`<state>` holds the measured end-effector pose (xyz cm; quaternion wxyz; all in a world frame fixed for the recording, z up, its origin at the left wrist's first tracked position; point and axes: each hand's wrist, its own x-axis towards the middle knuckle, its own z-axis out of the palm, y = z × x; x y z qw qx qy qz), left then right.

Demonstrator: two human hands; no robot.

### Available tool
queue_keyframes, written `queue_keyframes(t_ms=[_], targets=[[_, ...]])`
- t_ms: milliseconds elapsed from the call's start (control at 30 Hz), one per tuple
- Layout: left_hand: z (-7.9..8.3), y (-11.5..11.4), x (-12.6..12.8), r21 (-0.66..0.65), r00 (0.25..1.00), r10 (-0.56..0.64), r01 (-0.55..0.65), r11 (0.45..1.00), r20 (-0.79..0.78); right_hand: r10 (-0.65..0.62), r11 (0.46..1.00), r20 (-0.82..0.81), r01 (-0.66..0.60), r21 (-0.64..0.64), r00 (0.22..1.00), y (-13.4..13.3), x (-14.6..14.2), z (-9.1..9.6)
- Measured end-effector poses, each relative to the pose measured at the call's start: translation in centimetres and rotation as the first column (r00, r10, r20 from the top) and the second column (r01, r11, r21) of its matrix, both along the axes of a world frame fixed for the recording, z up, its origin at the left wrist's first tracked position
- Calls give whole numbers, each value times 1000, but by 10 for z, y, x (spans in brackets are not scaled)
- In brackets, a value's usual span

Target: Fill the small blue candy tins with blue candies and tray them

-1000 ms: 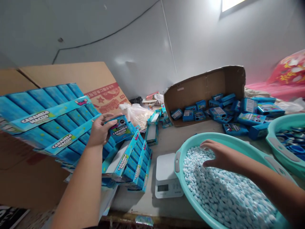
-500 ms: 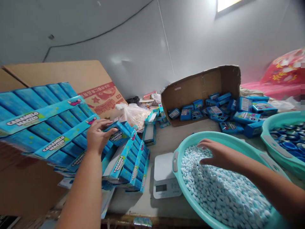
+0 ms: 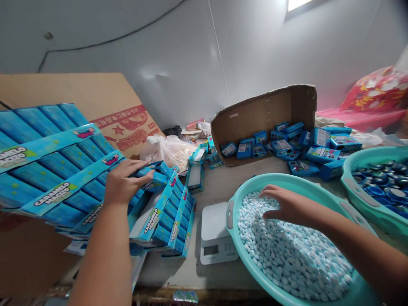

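Note:
My left hand (image 3: 123, 180) grips a small blue candy box (image 3: 154, 180) between thumb and fingers. It holds the box at the far end of a partly filled display tray (image 3: 145, 216) marked "Caramelo Macizo", which lies on a stack of filled trays. My right hand (image 3: 274, 202) hovers over, or just touches, a heap of pale blue and white candies (image 3: 287, 242) in a turquoise basin (image 3: 277, 180). Its thumb and fingers are apart, and nothing shows between them. A white digital scale (image 3: 216, 233) stands between the trays and the basin.
Filled trays (image 3: 54, 178) are stacked at the left beside a large carton (image 3: 73, 93). A tipped carton (image 3: 245, 119) spills blue boxes (image 3: 323, 154) at the back. At the right, another basin (image 3: 357, 187) holds dark blue lids or tins. A plastic bag (image 3: 170, 151) sits behind the trays.
The view has shifted slightly, so everything sits further left. My left hand has lowered the blue box a little toward the tray. My right hand stays over the candies.

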<state>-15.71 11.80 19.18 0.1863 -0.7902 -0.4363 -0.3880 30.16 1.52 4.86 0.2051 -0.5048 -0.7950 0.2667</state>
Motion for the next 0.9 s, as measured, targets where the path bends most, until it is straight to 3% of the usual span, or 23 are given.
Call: queue_keyframes(t_ms=[200,233,300,333,400,467,500,567,667,767,900], targets=[[-5,6,5,-24,999,19,-20,1000,-34,-7,1000,42,8,-28,999,-2,-2,5],[-4,6,7,-28,997,55,-57,998,-44,-11,999,46,13,-38,999,-2,-3,6],[0,5,12,-59,968,246,-248,967,-45,-23,998,50,26,-54,998,-3,-3,9],[3,4,14,-134,924,380,-382,914,-44,-27,998,55,30,-56,998,-3,-3,10],[8,1,18,-368,807,586,-569,735,-78,-31,998,72,35,-48,997,-4,-2,11],[12,-2,22,-547,765,635,-579,605,-108,-40,998,95,44,-38,995,-3,-1,10],[12,-3,24,-572,772,628,-558,600,-95,-44,998,104,48,-38,994,-3,0,9],[11,-5,27,-484,804,594,-529,697,-23,-49,998,107,53,-43,993,-2,2,7],[3,-5,29,-243,855,518,-498,833,25,-42,998,90,45,-38,995,0,3,4],[-7,1,28,-172,880,460,-474,864,-115,-47,998,101,52,-40,994,-1,2,2],[-14,15,18,-289,908,313,-390,874,-277,-49,996,181,60,-59,982,-7,2,3]])
